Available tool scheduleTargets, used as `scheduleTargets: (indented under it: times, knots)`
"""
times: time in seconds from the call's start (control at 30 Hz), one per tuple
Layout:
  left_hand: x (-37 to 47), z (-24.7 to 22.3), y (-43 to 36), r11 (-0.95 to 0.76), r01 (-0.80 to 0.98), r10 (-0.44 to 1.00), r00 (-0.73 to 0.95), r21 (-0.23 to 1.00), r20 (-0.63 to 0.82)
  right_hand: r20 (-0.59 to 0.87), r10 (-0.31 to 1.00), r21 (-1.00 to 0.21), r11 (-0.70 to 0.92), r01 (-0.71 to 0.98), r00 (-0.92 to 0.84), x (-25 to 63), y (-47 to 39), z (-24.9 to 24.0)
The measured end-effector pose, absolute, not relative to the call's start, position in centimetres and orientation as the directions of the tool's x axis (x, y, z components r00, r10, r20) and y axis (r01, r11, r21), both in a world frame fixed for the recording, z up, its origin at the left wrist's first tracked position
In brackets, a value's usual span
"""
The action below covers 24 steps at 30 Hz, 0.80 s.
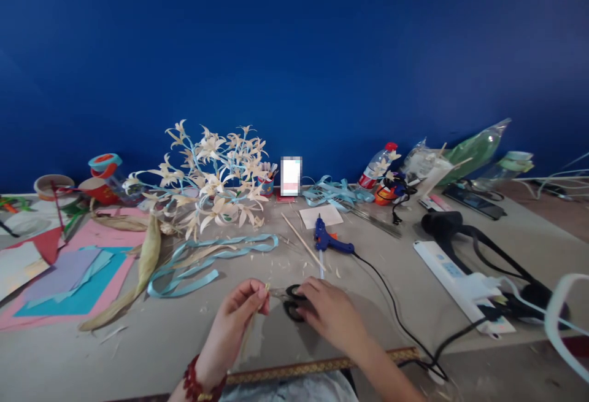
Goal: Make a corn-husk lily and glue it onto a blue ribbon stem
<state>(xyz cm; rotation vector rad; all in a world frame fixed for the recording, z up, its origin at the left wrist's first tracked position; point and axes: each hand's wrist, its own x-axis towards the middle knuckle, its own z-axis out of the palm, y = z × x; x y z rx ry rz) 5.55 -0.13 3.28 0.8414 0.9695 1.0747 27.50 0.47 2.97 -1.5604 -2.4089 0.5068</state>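
My left hand (243, 305) is closed in a pinch on a thin, pale yellowish piece (247, 334) that hangs below the fingers. To its right, my right hand (329, 311) has its fingers at the black handles of a pair of scissors (293, 310). The scissor blades point left, toward the left fingertips. Beyond the hands lies a light blue ribbon (202, 279) in loose loops. A blue glue gun (331, 241) rests on the table, with a thin wooden stick (301, 241) beside it.
White flowers (216, 175) on blue stems stand at the back left. Coloured paper (69, 285) and dried husks (150, 251) lie left. A power strip (453, 282), black cables and a phone (476, 201) are right. A bottle (377, 166) leans near the blue wall.
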Motion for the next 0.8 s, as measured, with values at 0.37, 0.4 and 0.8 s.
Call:
scheduleTargets:
  times: [0.37,0.4,0.8]
  knots:
    - [5.2,3.5,-0.1,0.308,-0.438,0.95,0.189,0.845,-0.248,-0.121,0.913,-0.244,0.353,0.903,-0.39,25.9,0.8,2.4]
    - [5.2,3.5,-0.1,0.306,-0.436,0.951,0.186,0.846,-0.248,-0.118,0.912,-0.252,0.355,0.9,-0.392,25.9,0.7,2.3]
    - [6.3,4.1,0.5,0.358,-0.491,0.93,0.26,0.794,-0.258,0.056,0.946,-0.486,0.305,0.819,-0.319,27.9,3.3,5.1]
